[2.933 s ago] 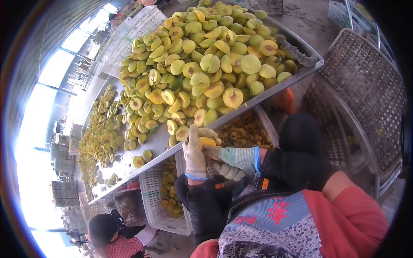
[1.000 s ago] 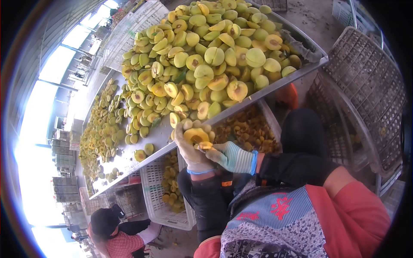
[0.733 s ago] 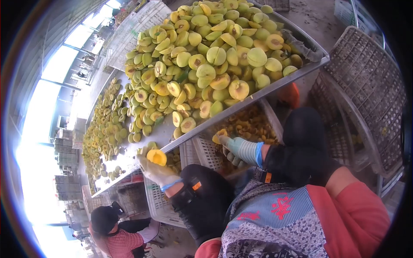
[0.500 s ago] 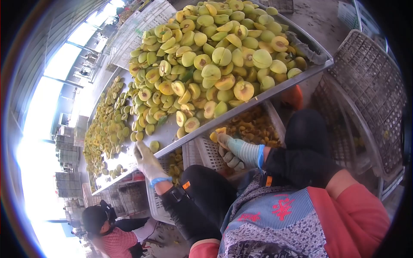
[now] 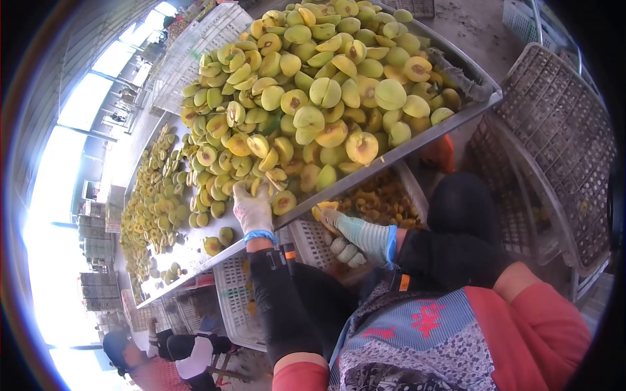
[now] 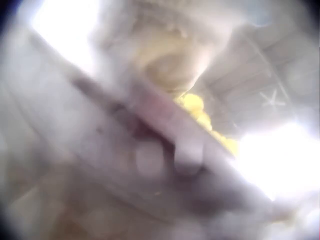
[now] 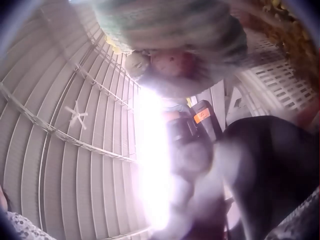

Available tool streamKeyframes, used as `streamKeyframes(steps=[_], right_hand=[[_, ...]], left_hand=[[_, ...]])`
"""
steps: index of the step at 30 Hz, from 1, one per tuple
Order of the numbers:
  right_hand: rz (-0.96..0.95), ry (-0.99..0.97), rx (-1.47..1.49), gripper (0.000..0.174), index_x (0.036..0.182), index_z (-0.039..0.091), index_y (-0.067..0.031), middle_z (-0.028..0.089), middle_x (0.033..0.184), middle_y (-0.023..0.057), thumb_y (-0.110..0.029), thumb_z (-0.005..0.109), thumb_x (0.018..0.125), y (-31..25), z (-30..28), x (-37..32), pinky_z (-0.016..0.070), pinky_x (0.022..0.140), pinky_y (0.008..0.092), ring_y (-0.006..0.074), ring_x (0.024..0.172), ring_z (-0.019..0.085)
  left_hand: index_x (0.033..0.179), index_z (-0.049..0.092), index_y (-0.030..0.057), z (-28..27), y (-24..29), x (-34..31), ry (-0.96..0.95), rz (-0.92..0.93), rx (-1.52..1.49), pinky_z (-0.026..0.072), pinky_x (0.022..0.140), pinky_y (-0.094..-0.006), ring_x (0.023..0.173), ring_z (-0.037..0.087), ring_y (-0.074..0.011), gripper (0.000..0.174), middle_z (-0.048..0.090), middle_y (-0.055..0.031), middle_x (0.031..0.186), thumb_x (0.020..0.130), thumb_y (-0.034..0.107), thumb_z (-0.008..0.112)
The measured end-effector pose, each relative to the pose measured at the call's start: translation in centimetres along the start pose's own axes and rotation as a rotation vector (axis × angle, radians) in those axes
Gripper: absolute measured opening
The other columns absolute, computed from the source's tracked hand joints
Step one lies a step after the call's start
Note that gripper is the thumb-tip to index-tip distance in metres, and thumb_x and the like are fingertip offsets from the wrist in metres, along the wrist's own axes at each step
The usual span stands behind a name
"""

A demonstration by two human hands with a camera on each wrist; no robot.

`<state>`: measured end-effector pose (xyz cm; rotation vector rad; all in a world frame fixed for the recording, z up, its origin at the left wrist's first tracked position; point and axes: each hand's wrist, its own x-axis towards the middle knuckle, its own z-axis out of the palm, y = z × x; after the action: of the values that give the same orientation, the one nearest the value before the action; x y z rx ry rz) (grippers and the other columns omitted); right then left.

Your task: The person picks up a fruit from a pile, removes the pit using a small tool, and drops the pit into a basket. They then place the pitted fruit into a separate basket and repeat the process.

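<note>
My gloved left hand [image 5: 253, 210] reaches over the near edge of the metal table [image 5: 398, 151], fingers spread at the foot of a big heap of halved yellow-green peaches [image 5: 326, 92]. Its fingertips are right at some of the halves, partly hidden among them. The left wrist view is blurred, with the pale glove [image 6: 175, 45] at its top. My right hand [image 5: 362, 236], in a striped glove, pinches a yellow-orange fruit piece [image 5: 324, 210] over a crate [image 5: 314, 242]. The right wrist view shows that glove [image 7: 175, 35] from below; the pinched piece is hidden there.
Small orange-brown fruit scraps [image 5: 381, 195] fill a crate under the table edge. Another white crate [image 5: 236, 296] stands left of my knees. Smaller halves [image 5: 153, 202] lie along the table's left. Large plastic crates [image 5: 554, 143] lean at right; another person [image 5: 156, 365] sits lower left.
Both hands were together at a peach half; they parted, the left carrying the hollowed half left and letting it go. The left hand is now at the heap; the right keeps its yellow piece.
</note>
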<state>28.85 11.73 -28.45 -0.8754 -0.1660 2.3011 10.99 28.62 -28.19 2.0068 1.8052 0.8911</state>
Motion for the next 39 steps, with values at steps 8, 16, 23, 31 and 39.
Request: streamKeyframes(steps=[8,16,23,31,39], right_hand=[[0.021,-0.194,0.232,0.056,0.079,0.048,-0.0158,0.027,0.058,-0.0082,-0.069,0.041,0.097,0.7,-0.7,0.6,0.0136,0.034,0.0218,0.0038,0.042,0.019],[-0.011,-0.194,0.098,0.058,0.079,0.05,-0.0148,0.029,0.056,-0.0074,-0.071,0.043,0.095,0.8,-0.8,-0.8,0.0164,0.033,0.0241,0.006,0.04,0.023],[-0.132,0.141,-0.373,0.062,0.079,0.056,-0.0081,0.048,0.056,0.0042,-0.064,0.039,0.099,0.4,-0.6,-0.7,0.0331,0.033,0.0309,0.0166,0.037,0.043],[-0.899,0.188,-0.678,0.057,0.096,0.069,0.0026,0.068,0.078,0.0136,-0.048,0.045,0.104,3.2,-1.3,2.4,0.0514,0.066,0.0396,0.0296,0.071,0.066],[-0.767,0.316,-0.875,0.055,0.107,0.068,0.0024,0.069,0.093,0.0262,-0.048,0.046,0.103,2.3,-1.2,2.0,0.051,0.081,0.0443,0.0423,0.09,0.066]], left_hand=[[0.108,0.066,0.0003,-0.2,4.2,-9.5,-0.238,0.092,-0.565,0.049,0.088,-0.0294,0.098,0.059,-0.0138,0.022,0.064,-0.0063,0.105,0.089,0.011,0.071],[0.105,0.062,0.0032,-0.4,4.4,-11.0,-0.076,-0.254,-1.007,0.0494,0.065,-0.0204,0.074,0.06,-0.009,0.017,0.065,-0.0033,0.092,0.094,0.013,0.069],[0.106,0.06,0.0068,0.7,5.1,-12.2,-0.277,-0.337,-0.893,0.0488,0.06,-0.0202,0.069,0.059,-0.0074,0.015,0.062,-0.0004,0.086,0.095,0.015,0.067],[0.116,0.06,0.007,-0.7,6.4,-12.2,-0.17,-0.429,-1.23,0.0525,0.078,-0.0342,0.094,0.061,-0.0205,0.034,0.061,-0.0066,0.105,0.101,0.037,0.055],[0.11,0.058,0.0078,0.3,7.3,-12.6,-0.164,-0.417,-1.483,0.0536,0.088,-0.0427,0.101,0.061,-0.0289,0.029,0.06,-0.0082,0.111,0.098,0.034,0.059]])
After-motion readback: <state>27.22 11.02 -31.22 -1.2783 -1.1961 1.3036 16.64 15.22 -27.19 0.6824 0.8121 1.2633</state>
